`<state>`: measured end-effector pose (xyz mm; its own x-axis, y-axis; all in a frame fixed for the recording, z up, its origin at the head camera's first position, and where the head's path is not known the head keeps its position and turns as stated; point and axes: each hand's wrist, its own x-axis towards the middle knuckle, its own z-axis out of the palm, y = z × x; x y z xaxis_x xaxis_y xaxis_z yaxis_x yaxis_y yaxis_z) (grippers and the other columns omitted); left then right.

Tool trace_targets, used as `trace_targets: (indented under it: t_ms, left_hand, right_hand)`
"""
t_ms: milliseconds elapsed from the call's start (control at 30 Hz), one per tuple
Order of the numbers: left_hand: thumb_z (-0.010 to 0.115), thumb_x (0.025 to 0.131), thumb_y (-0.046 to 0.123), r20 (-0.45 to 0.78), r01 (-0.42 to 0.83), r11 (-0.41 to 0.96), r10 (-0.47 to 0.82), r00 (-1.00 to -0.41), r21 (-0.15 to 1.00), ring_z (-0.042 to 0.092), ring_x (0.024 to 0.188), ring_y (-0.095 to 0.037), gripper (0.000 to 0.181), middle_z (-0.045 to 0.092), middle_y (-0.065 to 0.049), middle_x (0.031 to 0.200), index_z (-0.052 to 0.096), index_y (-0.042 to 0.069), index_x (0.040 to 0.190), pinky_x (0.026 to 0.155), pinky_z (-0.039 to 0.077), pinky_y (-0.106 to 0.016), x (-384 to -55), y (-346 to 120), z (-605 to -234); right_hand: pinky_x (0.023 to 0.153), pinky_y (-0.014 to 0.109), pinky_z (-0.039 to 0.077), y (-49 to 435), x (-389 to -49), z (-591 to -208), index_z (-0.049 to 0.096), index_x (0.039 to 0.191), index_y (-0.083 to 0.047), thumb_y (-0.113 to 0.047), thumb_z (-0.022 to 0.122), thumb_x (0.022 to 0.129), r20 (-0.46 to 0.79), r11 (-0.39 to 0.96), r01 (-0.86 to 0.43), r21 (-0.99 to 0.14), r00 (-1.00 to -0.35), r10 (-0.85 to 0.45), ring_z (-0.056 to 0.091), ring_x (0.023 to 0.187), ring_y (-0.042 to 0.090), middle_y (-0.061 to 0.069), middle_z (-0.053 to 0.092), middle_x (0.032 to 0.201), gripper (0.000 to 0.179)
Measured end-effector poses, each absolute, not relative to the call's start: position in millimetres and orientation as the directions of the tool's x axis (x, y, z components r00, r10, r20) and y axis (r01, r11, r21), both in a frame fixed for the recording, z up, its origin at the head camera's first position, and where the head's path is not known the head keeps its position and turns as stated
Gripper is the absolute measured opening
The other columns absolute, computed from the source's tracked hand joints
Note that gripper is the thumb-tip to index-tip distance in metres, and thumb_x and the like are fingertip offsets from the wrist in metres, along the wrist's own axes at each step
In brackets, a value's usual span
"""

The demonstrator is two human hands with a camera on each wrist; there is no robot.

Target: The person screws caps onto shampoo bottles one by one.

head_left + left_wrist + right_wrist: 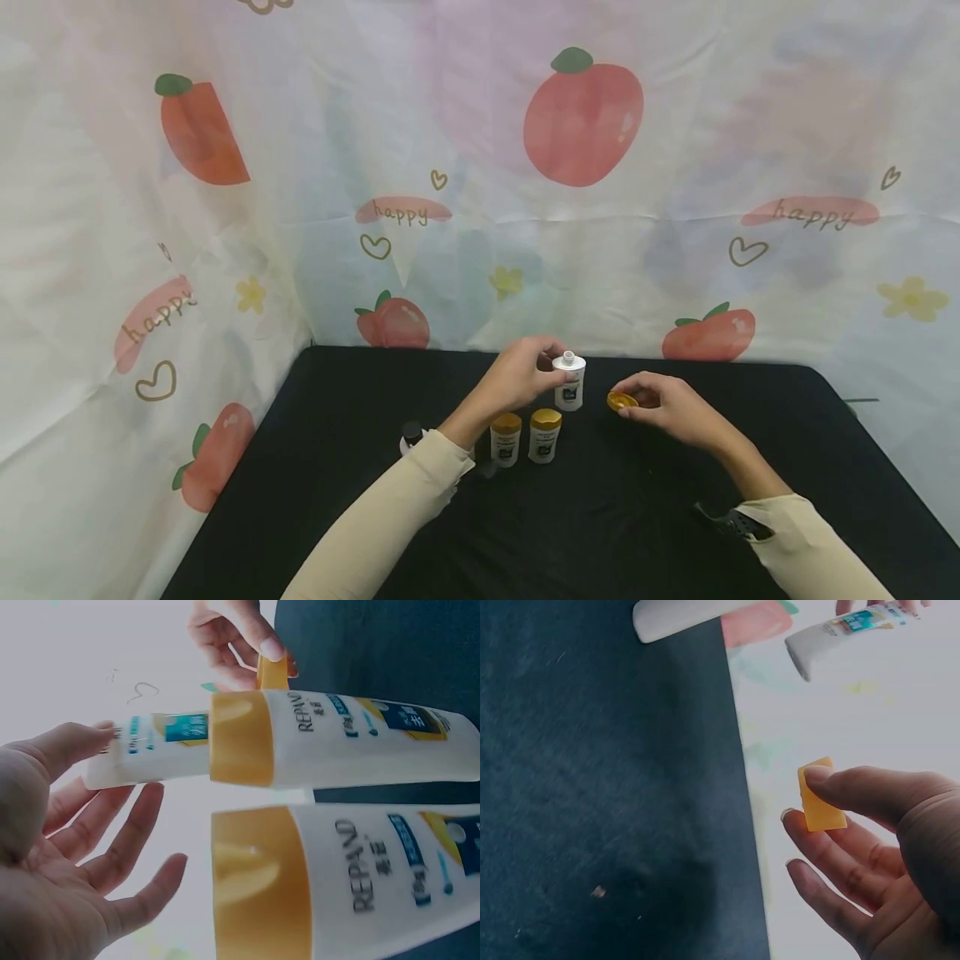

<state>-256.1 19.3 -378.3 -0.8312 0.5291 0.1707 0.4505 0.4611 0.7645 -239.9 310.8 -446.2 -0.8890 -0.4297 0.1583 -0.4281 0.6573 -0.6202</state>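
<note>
My left hand (517, 371) pinches a white shampoo-style bottle (570, 392) near its top, thumb on one side. Its bare white neck shows, without a cap. In the left wrist view this bottle (161, 750) is partly hidden behind a capped one. A short way to the right, my right hand (675, 408) pinches a gold cap (621, 401) between thumb and fingers. The cap (823, 806) is apart from the bottle, and its hollow side shows in the head view. Two similar bottles with gold caps, one left (506, 446) and one right (544, 442), stand nearer me.
Beside my left forearm, a black-capped container (412, 433) is partly covered by the sleeve. A black cloth (600, 525) covers the table. Behind it hangs a pale curtain (480, 150) printed with fruit, and a dark band (738, 523) circles my right wrist.
</note>
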Motion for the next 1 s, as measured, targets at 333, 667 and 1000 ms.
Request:
trace_targets:
  t_ms: [333, 667, 1000]
  left_hand:
    - [0.070, 0.098, 0.025, 0.229, 0.392, 0.333, 0.435, -0.871, 0.858, 0.067, 0.101, -0.015, 0.034, 0.066, -0.005, 0.117, 0.063, 0.007, 0.126, 0.081, 0.057, -0.029, -251.0, -1.9, -378.1]
    - [0.074, 0.095, 0.027, 0.253, 0.305, 0.141, 0.302, -0.919, 0.942, 0.062, 0.108, -0.019, 0.038, 0.063, -0.005, 0.121, 0.067, 0.010, 0.128, 0.090, 0.057, -0.035, -248.8, -14.5, -377.0]
    - [0.065, 0.101, 0.026, 0.223, 0.255, 0.063, 0.315, -0.922, 0.965, 0.059, 0.118, -0.023, 0.036, 0.061, -0.008, 0.129, 0.061, 0.016, 0.136, 0.098, 0.054, -0.046, -243.4, -18.6, -372.3]
  right_hand:
    - [0.083, 0.032, 0.059, 292.3, -232.4, -423.3, 0.070, 0.118, -0.016, -0.021, 0.076, 0.093, 0.218, 0.624, -0.485, -0.612, -0.863, -0.457, 0.070, 0.097, 0.011, -0.003, 0.072, 0.108, 0.027]
    - [0.087, 0.039, 0.059, 274.0, -224.2, -401.5, 0.070, 0.119, -0.016, -0.018, 0.078, 0.091, 0.252, 0.653, -0.529, -0.541, -0.843, -0.474, 0.069, 0.096, 0.008, -0.008, 0.071, 0.108, 0.029]
    - [0.088, 0.041, 0.058, 268.5, -222.2, -398.2, 0.070, 0.119, -0.016, -0.017, 0.078, 0.091, 0.249, 0.654, -0.534, -0.535, -0.840, -0.482, 0.068, 0.095, 0.008, -0.008, 0.071, 0.107, 0.030]
